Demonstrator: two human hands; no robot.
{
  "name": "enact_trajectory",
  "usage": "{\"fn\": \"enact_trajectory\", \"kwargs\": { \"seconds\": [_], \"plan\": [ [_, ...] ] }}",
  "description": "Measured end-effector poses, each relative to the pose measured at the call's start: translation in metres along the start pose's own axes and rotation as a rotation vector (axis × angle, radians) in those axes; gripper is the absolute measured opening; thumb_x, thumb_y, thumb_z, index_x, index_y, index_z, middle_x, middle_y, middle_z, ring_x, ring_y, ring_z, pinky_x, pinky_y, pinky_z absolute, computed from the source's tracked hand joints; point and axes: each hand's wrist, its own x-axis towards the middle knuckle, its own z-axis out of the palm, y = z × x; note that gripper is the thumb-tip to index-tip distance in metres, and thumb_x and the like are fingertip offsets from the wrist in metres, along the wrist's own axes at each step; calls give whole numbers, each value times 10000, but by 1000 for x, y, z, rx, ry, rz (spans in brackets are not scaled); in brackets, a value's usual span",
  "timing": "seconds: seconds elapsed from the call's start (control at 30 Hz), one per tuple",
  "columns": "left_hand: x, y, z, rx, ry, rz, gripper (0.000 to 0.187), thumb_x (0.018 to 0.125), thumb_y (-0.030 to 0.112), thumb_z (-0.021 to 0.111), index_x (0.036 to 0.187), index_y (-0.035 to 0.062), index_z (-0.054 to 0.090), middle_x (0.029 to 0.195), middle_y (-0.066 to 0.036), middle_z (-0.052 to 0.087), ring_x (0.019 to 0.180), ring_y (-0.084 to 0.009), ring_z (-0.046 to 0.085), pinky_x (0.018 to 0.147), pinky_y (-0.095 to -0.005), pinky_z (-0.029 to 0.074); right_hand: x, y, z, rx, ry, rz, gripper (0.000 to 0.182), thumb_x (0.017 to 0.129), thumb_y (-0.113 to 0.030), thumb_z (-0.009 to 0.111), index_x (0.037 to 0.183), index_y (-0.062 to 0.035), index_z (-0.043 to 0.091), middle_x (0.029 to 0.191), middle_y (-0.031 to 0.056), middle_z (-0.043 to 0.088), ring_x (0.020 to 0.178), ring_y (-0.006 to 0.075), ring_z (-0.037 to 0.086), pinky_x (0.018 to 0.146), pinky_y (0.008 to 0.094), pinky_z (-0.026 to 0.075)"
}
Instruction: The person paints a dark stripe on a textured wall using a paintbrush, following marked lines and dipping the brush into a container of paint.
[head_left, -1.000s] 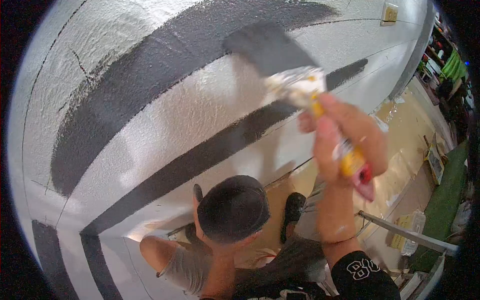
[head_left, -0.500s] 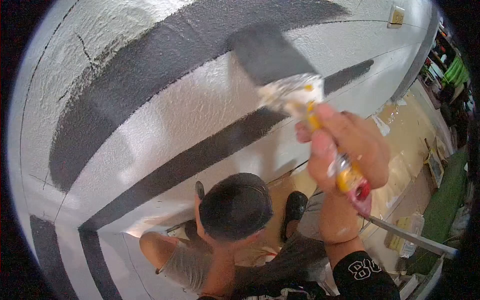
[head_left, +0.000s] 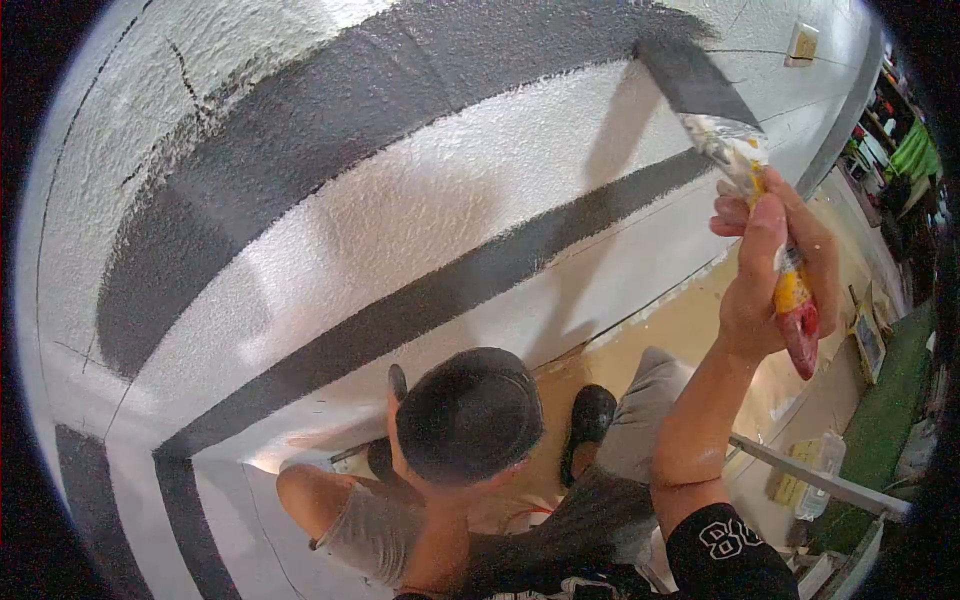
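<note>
My right hand point(head_left: 765, 265) is closed around the handle of a wide paintbrush point(head_left: 725, 140). The handle is yellow with a red end, and white paint smears its ferrule. Dark bristles meet the wall along the lower edge of a broad curved grey band point(head_left: 400, 80), near its right tip. Low in the view, my left hand point(head_left: 440, 492) grips a round tub of dark paint point(head_left: 536, 420). Its thumb lies along the tub's left side, while the tub hides most of the fingers.
A narrower dark stripe point(head_left: 450, 285) crosses the white textured wall below the band. An outlet point(head_left: 802, 45) sits at upper right. Metal rails point(head_left: 820, 475), a plastic box point(head_left: 820, 470) and green cloth point(head_left: 890, 400) lie at right. My shoe point(head_left: 590, 425) is on the tan floor covering.
My right hand has moved right, carrying the paintbrush along the band's lower edge towards its right tip. My left hand and the tub have stayed nearly in place.
</note>
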Motion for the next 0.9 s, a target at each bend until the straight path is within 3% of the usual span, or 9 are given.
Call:
{"fn": "enact_trajectory", "kwargs": {
  "seconds": [0.13,0.2,0.4,0.53,0.6,0.8,0.87,0.9],
  "plan": [
    [1,6,5,-163,27,-179,1035,684,560,776,1397,-61,353,1218,-247,576,1062,-356,625,906,-552,518,-9,-8,6,-142,-144,-127,165,875,-25,617,988,91,648,754,188,682,602,213,669,547,315,562],
    [2,11,7,-211,39,-255,1044,679,568,776,1398,-61,354,1218,-242,578,1062,-354,625,911,-549,516,-11,-20,18,104,-132,-182,264,714,18,692,977,22,705,620,93,643,479,153,602,513,253,518],
    [0,17,7,-260,67,-389,1086,645,572,794,1400,-66,345,1215,-228,583,1060,-341,625,926,-521,509,-3,-40,22,246,-283,-285,292,682,32,693,973,20,709,602,68,625,487,148,590,482,255,496],
    [-1,16,5,-300,100,-423,1139,600,552,831,1405,-76,326,1211,-218,586,1058,-323,625,940,-481,501,-5,-18,8,109,-234,-226,271,699,27,698,970,19,710,635,88,652,491,163,600,513,245,518],
    [-1,15,5,-330,109,-449,1166,577,541,849,1407,-80,317,1209,-213,588,1058,-314,624,948,-461,498,-5,-7,2,-161,-142,-199,172,872,-26,621,990,99,639,710,176,680,584,203,670,542,296,554],
    [-4,22,9,-489,217,-621,1251,509,510,905,1414,-94,288,1203,-198,593,1055,-287,624,969,-401,487,2,-6,2,-29,-2,-8,185,873,-25,638,1000,110,633,740,200,679,594,211,669,556,298,568],
    [-6,21,10,-505,235,-630,1265,498,505,914,1416,-96,284,1202,-196,594,1055,-283,623,973,-391,485,-6,-8,4,-110,-44,-75,183,864,-24,642,992,107,634,743,191,683,595,201,670,557,301,569],
    [-7,16,8,-430,210,-538,1270,496,508,914,1417,-97,281,1200,-194,595,1055,-281,623,972,-391,485,-9,-11,6,-193,-87,-141,181,856,-24,647,984,104,636,746,182,687,597,190,671,559,304,570]
  ]
}}
